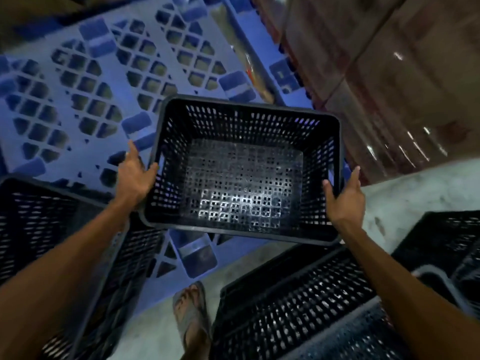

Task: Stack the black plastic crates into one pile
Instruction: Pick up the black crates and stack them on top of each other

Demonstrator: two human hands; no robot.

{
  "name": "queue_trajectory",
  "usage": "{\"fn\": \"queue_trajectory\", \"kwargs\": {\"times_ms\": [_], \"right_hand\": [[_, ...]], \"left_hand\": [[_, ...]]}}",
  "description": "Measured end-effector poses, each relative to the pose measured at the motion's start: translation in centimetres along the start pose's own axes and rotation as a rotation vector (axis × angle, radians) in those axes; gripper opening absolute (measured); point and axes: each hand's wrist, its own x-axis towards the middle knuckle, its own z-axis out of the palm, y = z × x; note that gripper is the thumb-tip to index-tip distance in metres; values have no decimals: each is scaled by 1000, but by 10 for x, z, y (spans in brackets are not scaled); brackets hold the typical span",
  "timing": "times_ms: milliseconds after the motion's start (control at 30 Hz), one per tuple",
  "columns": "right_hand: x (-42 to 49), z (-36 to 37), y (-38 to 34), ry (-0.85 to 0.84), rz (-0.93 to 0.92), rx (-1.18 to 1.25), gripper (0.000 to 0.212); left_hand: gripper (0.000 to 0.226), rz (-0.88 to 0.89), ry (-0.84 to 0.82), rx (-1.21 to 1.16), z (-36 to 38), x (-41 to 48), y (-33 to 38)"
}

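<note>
I hold an empty black perforated plastic crate in the air in front of me, its open top facing up. My left hand grips its left rim and my right hand grips its right rim. Another black crate stands below at the left, partly under my left forearm. A third black crate lies below at the right, under my right forearm. Part of one more black crate shows at the far right.
A blue plastic pallet with a lattice top lies on the floor under the held crate. Shrink-wrapped cartons are stacked at the upper right. My sandalled foot stands on the grey concrete floor.
</note>
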Motion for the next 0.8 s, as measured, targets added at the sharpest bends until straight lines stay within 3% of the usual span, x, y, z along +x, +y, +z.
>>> {"fn": "queue_trajectory", "kwargs": {"times_ms": [67,133,233,333,567,800], "right_hand": [[9,8,-2,-26,54,14,84],[16,14,1,-17,85,24,66],[17,5,-3,10,74,32,35],[20,-22,-15,47,64,46,30],[2,-164,-83,93,-88,129,31],[-75,-365,-155,101,-275,227,28]], "left_hand": [[60,-57,-95,12,9,21,-5],[51,-134,-164,-69,17,27,-6],[51,-220,-85,-236,20,18,3],[50,-221,-60,-289,-4,6,23],[52,-30,-2,-273,-155,-33,95],[53,55,200,-252,-361,-168,178]]}}
